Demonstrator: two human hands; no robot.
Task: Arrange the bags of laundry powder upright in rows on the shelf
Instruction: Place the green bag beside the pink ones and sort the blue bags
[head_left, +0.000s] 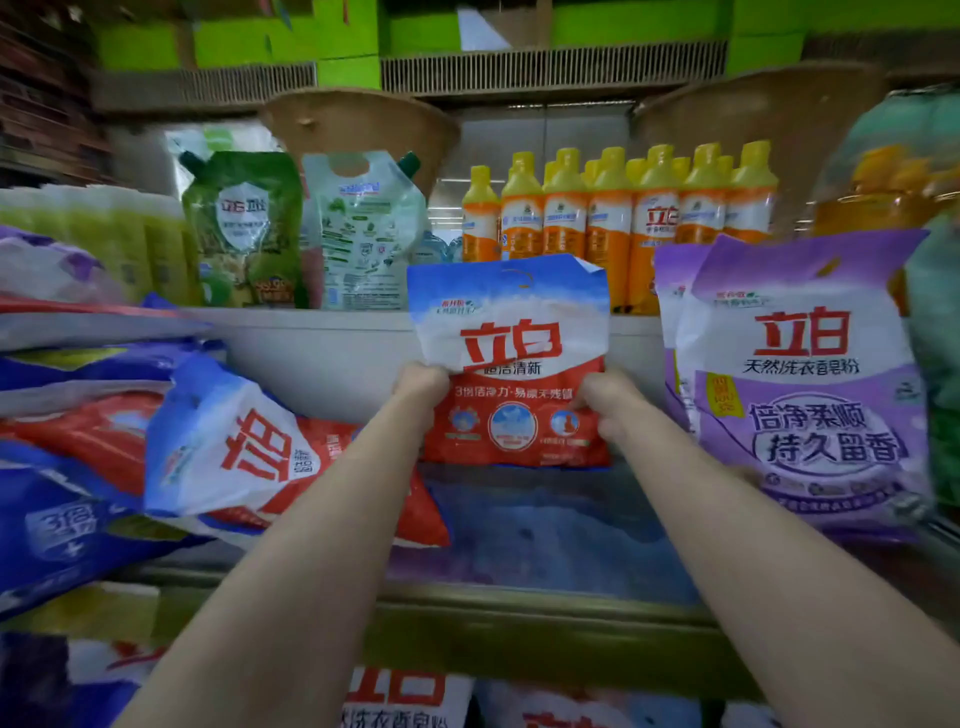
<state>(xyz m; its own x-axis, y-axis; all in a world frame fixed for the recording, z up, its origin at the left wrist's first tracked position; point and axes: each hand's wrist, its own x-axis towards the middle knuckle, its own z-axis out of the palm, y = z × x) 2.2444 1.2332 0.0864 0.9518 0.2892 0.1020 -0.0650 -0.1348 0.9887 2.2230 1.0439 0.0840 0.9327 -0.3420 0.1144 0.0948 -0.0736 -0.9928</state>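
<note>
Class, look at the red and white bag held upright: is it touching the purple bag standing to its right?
Apart. The head view shows a strip of pale shelf back between the red and white bag and the purple bag.

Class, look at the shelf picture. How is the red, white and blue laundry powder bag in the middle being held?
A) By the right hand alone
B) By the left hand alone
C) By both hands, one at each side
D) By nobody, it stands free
C: the left hand and right hand each grip a side of the upright red, white and blue bag.

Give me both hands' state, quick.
Left hand: gripping the left edge of the red and white bag.
Right hand: gripping the same bag's right edge.
</note>
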